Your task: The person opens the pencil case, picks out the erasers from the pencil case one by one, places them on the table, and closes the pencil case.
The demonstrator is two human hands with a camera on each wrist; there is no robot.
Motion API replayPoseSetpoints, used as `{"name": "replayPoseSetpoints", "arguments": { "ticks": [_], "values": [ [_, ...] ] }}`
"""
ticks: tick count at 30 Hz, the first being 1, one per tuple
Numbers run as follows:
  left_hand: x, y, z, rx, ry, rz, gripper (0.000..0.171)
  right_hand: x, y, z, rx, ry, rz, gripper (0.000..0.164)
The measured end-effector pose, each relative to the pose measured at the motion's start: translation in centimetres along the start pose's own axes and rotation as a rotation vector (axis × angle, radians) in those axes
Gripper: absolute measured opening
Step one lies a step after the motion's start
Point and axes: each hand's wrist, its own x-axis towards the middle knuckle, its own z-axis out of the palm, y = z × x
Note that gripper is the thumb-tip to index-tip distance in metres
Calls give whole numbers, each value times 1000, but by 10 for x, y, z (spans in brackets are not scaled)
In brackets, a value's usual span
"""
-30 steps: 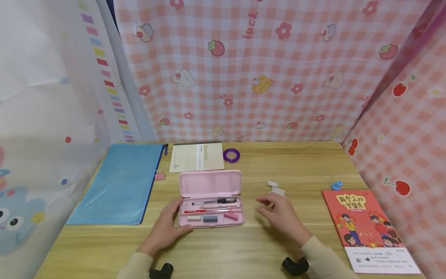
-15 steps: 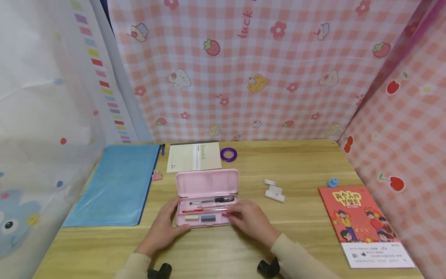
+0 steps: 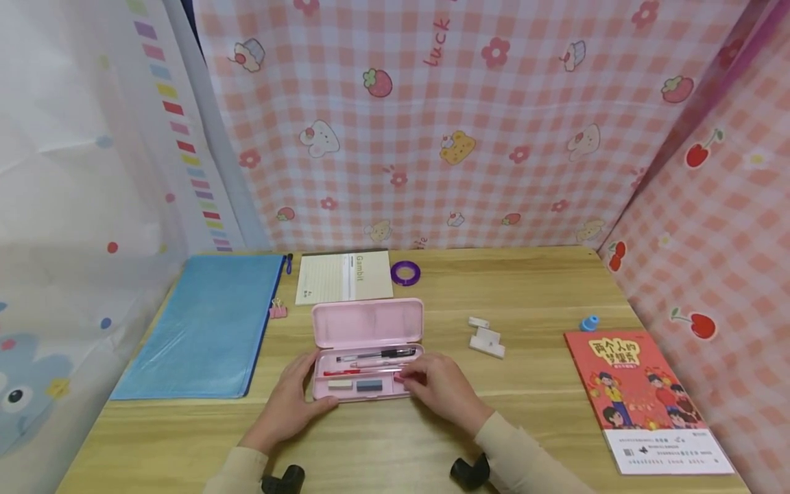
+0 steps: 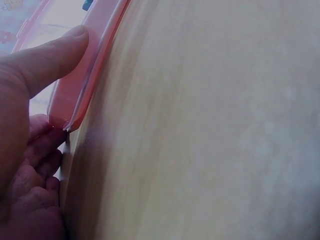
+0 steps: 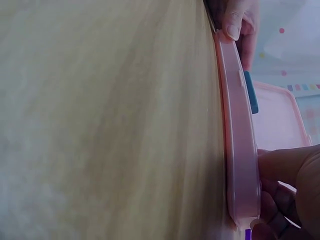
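At a pink pencil case (image 3: 368, 324), left hand (image 3: 293, 400) gripping its end, thumb spread, right hand (image 3: 443, 387) nearly closed, pinching pink block (image 3: 398, 377).

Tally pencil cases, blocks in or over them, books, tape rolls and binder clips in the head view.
Pencil case: 1
Blocks (white block, blue block, pink block): 3
Books (notebook, red book): 2
Tape roll: 1
Binder clip: 1
Total: 8

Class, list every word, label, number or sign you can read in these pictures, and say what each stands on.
"luck": pink checked cloth at the back; a fragment at its bottom edge is unclear.
"Gambit": cream notebook; its smaller print is unreadable.
"两个人的": red book; the second title line is unclear, the remaining print too small.
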Motion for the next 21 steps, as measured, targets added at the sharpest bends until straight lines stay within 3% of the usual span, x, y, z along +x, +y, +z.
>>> {"name": "replayPoseSetpoints", "arguments": {
  "ticks": [12,21],
  "values": [
    [2,1,-2,2,0,8,97,-1,-2,3,29,44,70,14],
    [2,0,-1,-5,-32,-36,98,-2,-2,3,25,38,85,13]
  ]
}}
